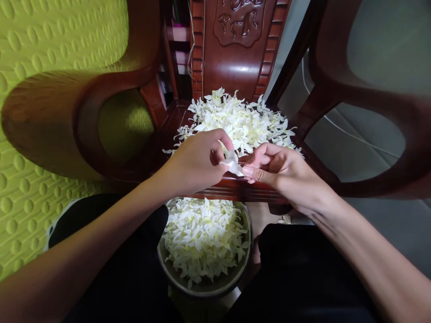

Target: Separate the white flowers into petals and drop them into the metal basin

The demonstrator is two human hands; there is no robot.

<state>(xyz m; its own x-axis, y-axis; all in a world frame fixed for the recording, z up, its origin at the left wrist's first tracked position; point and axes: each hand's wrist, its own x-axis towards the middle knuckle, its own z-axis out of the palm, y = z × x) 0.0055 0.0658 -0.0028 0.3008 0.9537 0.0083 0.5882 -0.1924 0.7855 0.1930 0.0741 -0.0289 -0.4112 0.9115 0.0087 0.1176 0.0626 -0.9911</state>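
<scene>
A small white flower (231, 164) is held between my two hands, above the front edge of the wooden chair seat. My left hand (202, 157) is closed, its thumb and forefinger pinching the flower from the left. From the right, my right hand (274, 168) pinches the flower's lower tip between thumb and fingers. A thin pale line runs near the right fingers, too fine to make out. Just behind the hands, a heap of white flowers (235, 119) lies on the chair seat. Below them is a round metal bowl (247, 264) full of more white flowers (205, 237).
The dark red wooden chair has a carved backrest (240, 63) and curved armrests (89, 121) on both sides. A yellow-green textured surface (20, 179) covers the left. My black-clothed legs (296, 273) flank the bowl. A pale cord (357, 137) runs behind the right armrest.
</scene>
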